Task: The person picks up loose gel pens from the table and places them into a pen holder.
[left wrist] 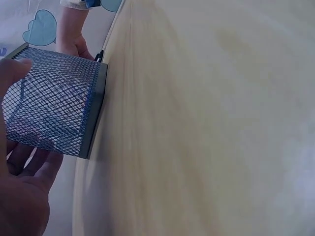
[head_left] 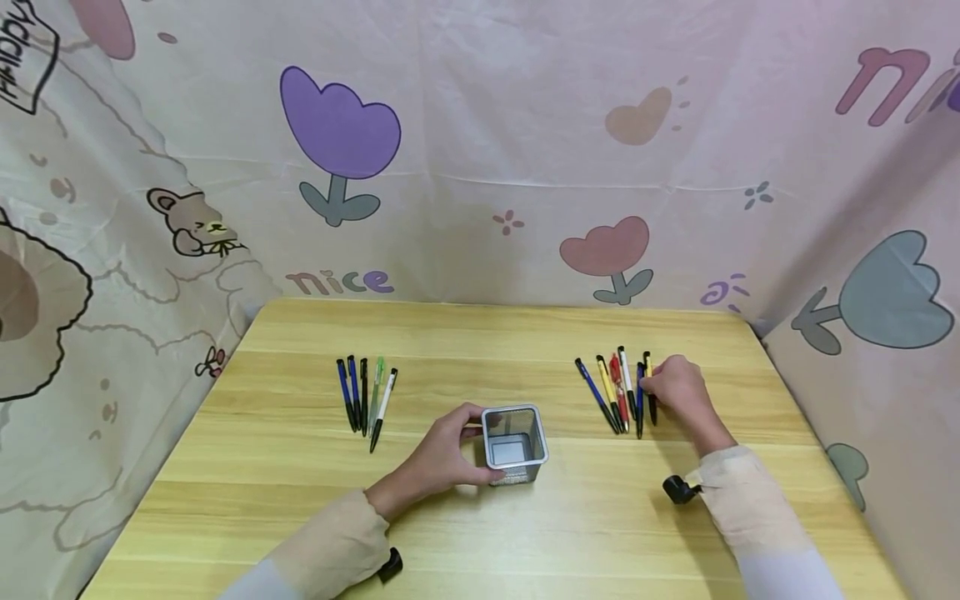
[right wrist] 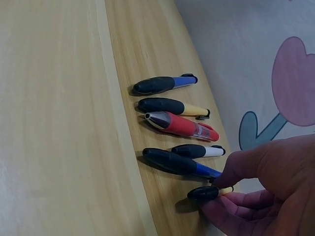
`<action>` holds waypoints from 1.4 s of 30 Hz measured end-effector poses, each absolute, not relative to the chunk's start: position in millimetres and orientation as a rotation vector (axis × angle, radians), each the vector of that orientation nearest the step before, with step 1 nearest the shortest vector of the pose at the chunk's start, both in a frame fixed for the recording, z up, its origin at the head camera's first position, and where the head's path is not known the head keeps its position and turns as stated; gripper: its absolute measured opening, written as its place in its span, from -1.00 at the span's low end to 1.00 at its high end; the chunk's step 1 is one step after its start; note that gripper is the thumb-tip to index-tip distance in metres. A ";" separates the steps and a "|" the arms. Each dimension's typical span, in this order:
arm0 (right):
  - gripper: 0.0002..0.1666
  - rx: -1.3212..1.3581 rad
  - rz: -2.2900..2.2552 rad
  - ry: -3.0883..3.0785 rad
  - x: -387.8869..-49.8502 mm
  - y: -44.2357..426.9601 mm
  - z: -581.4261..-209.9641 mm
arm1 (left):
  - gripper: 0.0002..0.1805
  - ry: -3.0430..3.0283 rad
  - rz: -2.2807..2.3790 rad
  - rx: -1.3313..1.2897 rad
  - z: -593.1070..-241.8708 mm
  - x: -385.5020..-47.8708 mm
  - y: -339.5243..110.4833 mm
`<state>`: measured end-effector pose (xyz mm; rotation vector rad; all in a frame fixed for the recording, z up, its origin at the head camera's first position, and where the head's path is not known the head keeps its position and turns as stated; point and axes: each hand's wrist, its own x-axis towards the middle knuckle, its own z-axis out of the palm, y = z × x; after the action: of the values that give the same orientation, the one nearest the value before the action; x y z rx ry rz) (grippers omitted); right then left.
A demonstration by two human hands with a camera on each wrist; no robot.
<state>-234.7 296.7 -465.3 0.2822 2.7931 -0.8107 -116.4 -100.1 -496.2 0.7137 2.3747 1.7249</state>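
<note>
My left hand [head_left: 444, 454] grips a square silver wire-mesh pen holder [head_left: 517, 475] from its left side, fingers at the back and thumb in front. The holder is upright, with nothing visible inside. In the left wrist view its mesh wall [left wrist: 54, 101] shows between thumb and fingers. At the right end of the right-hand row of pens, my right hand [head_left: 681, 392] pinches a yellow pen with a black grip [right wrist: 204, 192] between thumb and fingers. Beside it lie a blue pen [right wrist: 172, 162], a white pen [right wrist: 197, 151], a red pen [right wrist: 182, 125], another yellow pen [right wrist: 172, 106] and another blue pen [right wrist: 160, 84].
A second row of pens lies on the left of the wooden table [head_left: 300, 500]: two blue pens [head_left: 346, 396], a black pen [head_left: 364, 396], a green pen [head_left: 377, 392] and a white pen [head_left: 385, 404]. A printed cloth [head_left: 480, 125] hangs behind and at both sides.
</note>
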 end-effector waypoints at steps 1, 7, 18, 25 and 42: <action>-0.50 0.282 -0.812 2.790 -234.8 297.5 -465.2 | -0.21 2.374 1.719 0.715 -495.9 -116.6 -100.0; -0.62 0.281 -0.850 2.786 -231.0 300.5 -459.8 | -0.21 2.369 1.695 0.705 -493.6 -118.8 -99.2; -0.73 0.224 -0.876 2.904 -222.3 295.6 -441.2 | -0.20 2.399 1.635 0.677 -489.7 -121.8 -96.9; -0.68 0.192 -0.966 2.898 -219.7 285.1 -432.0 | -0.22 2.390 1.640 0.679 -490.0 -126.1 -94.7; -0.68 0.046 -1.128 2.910 -206.9 254.6 -413.7 | -0.23 2.331 1.689 0.677 -490.8 -134.3 -91.8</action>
<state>-206.9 254.6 -413.7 0.0455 2.9096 -1.1282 -134.3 -91.8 -490.8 0.6775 2.3314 1.6886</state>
